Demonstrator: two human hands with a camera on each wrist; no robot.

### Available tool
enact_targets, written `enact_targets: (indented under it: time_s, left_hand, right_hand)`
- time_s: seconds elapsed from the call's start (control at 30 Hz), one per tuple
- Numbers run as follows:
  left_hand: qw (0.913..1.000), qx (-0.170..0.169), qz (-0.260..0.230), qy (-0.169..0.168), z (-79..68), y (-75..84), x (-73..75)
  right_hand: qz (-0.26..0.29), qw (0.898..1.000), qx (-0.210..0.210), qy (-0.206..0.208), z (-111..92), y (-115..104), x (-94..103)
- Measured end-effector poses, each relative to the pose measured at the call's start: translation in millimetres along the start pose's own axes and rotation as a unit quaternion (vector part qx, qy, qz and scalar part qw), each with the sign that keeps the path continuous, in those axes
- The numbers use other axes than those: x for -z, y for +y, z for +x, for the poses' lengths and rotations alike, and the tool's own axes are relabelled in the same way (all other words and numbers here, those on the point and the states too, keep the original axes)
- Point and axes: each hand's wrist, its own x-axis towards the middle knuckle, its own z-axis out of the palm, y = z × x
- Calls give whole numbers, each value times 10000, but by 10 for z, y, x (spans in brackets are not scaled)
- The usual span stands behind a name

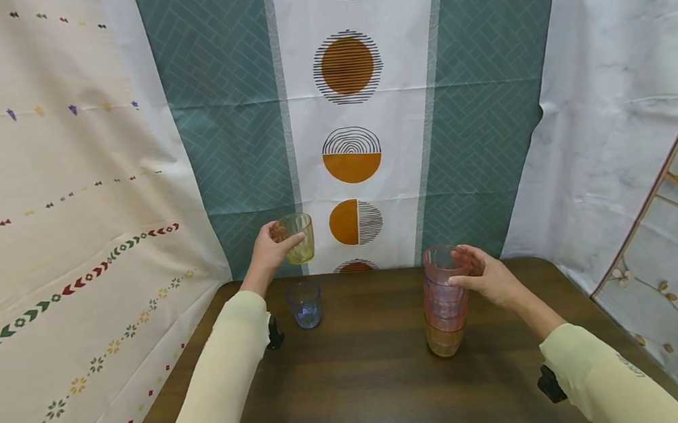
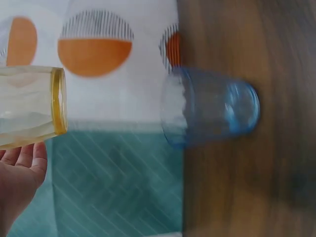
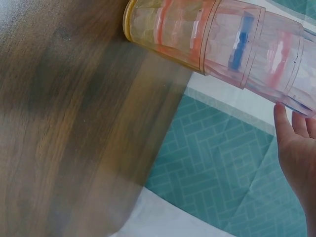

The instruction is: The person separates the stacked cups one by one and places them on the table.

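Note:
My left hand (image 1: 270, 251) grips a clear yellow glass (image 1: 302, 242) by its side, up in the air. Below that glass, a blue glass (image 1: 306, 306) stands upright on the table. On the right, a tall stack of nested glasses (image 1: 447, 340) rises from the table, yellow at the bottom, with pink and bluish bands higher up. My right hand (image 1: 492, 278) holds the pink glass (image 1: 440, 264) at the top, thumb on the near side and fingers behind. In the right wrist view, fingertips (image 3: 280, 111) lie right at the stack's upper part.
Both glass groups stand on a dark brown wooden table (image 1: 368, 386). Behind its far edge hangs a green and white cloth (image 1: 228, 147) with orange circles. Patterned cloths hang at the left (image 1: 56, 198) and right (image 1: 623, 109). A dark wrist camera (image 1: 274, 333) sits on the left sleeve.

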Motion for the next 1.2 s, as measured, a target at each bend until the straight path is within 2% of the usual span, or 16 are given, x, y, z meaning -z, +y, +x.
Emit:
enact_targets:
  time_s: [0.27,0.5,0.73,0.97,1.2]
  left_hand:
    - [9988,344,220,270,-109,-407,342]
    - [9965,642,347,420,-212,-708,506]
    - [9939,870,542,408,-277,-943,539]
    - [9922,1013,654,311,-377,-1192,490]
    - [9913,1092,652,353,-421,-1348,437]
  right_hand:
    - [-63,10000,33,48,7,16,-11]
    - [-56,10000,-7,5,10,20,-12]
    - [-67,9999,-114,10,16,19,-10]
    - [-14,9999,-148,51,21,25,-6]
    - [-55,9999,-131,54,12,26,12]
